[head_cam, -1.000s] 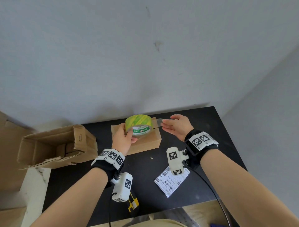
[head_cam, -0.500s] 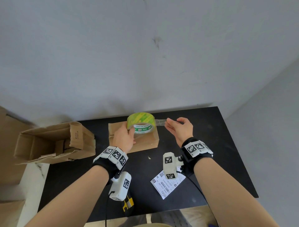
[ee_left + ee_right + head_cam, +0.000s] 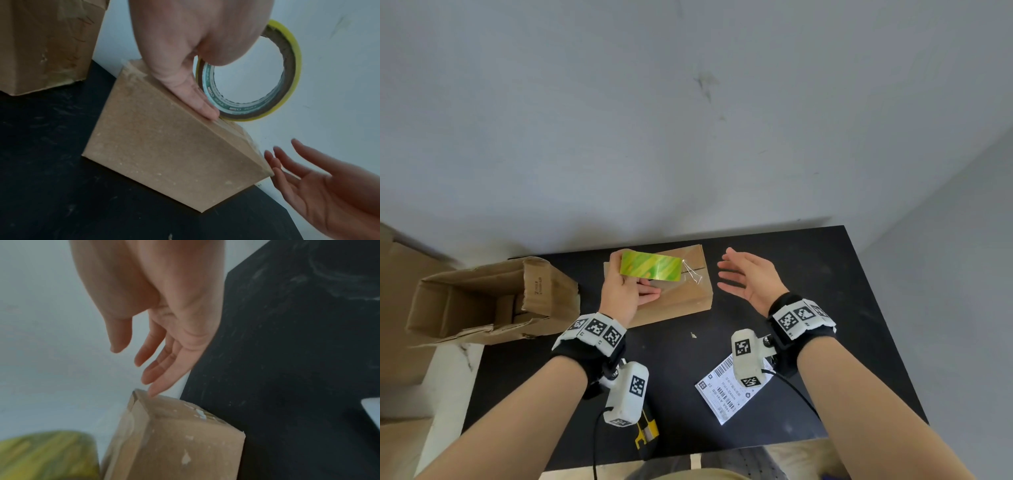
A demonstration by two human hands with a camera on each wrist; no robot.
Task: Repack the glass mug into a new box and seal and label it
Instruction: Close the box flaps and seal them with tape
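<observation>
Gripping a glossy green-yellow tape roll [image 3: 650, 269] in the left hand [image 3: 619, 294] above a closed matte cardboard box [image 3: 681, 294], right hand [image 3: 750, 277] released, fingers spread, black table [image 3: 825, 308]

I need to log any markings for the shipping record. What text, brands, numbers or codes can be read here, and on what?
Label: barcodes and a line that looks like "190A A167-BB", seen upside down; the smaller print is too small to read.
Tape roll: red and green print on its inner rim, blurred, unreadable.
Open box: a short dark stamp on its flap, too small to read.
Closed box: no print seen.
Wrist bands and cameras: black-and-white square markers, no words.
</observation>
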